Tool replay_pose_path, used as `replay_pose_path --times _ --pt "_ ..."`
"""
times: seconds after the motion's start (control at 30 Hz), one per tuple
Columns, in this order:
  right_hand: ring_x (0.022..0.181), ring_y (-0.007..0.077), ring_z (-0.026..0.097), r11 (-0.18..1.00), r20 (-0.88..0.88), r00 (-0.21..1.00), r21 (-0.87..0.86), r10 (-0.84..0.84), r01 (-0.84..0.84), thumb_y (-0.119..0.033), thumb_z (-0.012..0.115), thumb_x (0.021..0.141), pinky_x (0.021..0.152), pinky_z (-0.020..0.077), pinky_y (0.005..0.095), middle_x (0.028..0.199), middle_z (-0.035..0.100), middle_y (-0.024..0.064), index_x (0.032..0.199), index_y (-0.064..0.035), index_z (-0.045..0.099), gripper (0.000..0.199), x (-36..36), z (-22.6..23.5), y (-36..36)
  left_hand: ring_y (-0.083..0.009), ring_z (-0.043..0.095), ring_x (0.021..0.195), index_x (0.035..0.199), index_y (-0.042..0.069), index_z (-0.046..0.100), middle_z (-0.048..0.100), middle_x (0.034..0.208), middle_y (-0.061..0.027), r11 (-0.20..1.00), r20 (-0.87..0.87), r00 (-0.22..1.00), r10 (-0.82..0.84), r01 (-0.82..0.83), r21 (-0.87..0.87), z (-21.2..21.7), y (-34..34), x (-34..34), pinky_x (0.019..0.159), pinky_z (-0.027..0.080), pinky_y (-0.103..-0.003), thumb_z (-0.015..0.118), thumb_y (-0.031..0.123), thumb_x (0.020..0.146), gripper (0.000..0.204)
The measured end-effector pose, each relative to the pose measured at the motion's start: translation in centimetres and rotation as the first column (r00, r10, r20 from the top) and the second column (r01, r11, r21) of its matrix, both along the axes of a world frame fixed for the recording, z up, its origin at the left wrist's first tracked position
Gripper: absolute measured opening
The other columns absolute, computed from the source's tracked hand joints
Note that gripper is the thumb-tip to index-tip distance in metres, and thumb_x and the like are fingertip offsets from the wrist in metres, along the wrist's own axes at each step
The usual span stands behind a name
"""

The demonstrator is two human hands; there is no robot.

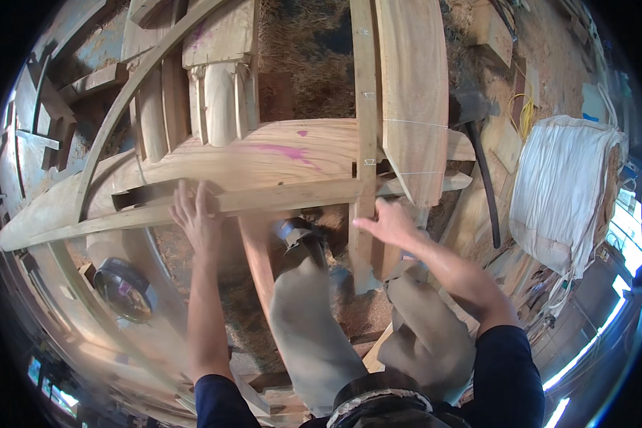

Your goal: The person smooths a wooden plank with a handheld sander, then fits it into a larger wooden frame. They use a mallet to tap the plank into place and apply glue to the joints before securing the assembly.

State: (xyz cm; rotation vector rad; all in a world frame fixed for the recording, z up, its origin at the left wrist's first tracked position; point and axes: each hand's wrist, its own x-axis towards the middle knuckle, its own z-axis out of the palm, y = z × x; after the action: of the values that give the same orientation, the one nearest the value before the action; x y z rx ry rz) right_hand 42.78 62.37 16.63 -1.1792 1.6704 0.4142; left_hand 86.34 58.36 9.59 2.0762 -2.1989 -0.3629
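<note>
Long horizontal wooden rail (pixel 192 210) across mid-scene, crossing an upright wooden slat (pixel 366 107) at right. Left hand (pixel 196 217) open, fingers spread flat on the rail. Right hand (pixel 388 222) open against the slat's near end. Hammer (pixel 478 143) far right; round power tool (pixel 124 289) near left on sawdust.

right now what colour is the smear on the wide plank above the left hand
Pink to magenta, streaked across the pale wide plank just above the left hand; the head view shows it best.
</note>
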Motion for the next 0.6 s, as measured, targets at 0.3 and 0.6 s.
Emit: replay_pose_path --times 0.3,0.6 --pt "0.075 0.0504 0.070 0.945 0.108 0.990 -0.303 -0.094 0.123 -0.062 0.069 0.093 0.064 0.0558 0.0545 0.074 0.068 0.0318 0.094 0.0072 0.062 0.070 -1.7 -2.2 3.3 -0.0309 0.045 0.140 0.128 0.017 0.063 0.055 0.142 -0.0072 0.985 -0.088 0.990 -0.113 0.100 -0.139 -1.7 -2.4 -0.4 0.124 0.022 -0.053 0.083 0.010 0.066 0.065" --pt "0.073 0.0482 0.070 0.946 0.141 0.990 -0.319 -0.017 0.062 -0.064 0.066 0.095 0.065 0.0551 0.0541 0.070 0.066 0.0305 0.091 0.0080 0.060 0.072 -3.4 -3.1 1.9 -0.0395 0.051 0.125 0.125 0.009 0.066 0.059 0.128 -0.0143 0.982 -0.117 0.979 -0.168 0.157 -0.101 0.4 -5.1 -2.0 0.117 0.033 -0.054 0.082 0.014 0.074 0.054"
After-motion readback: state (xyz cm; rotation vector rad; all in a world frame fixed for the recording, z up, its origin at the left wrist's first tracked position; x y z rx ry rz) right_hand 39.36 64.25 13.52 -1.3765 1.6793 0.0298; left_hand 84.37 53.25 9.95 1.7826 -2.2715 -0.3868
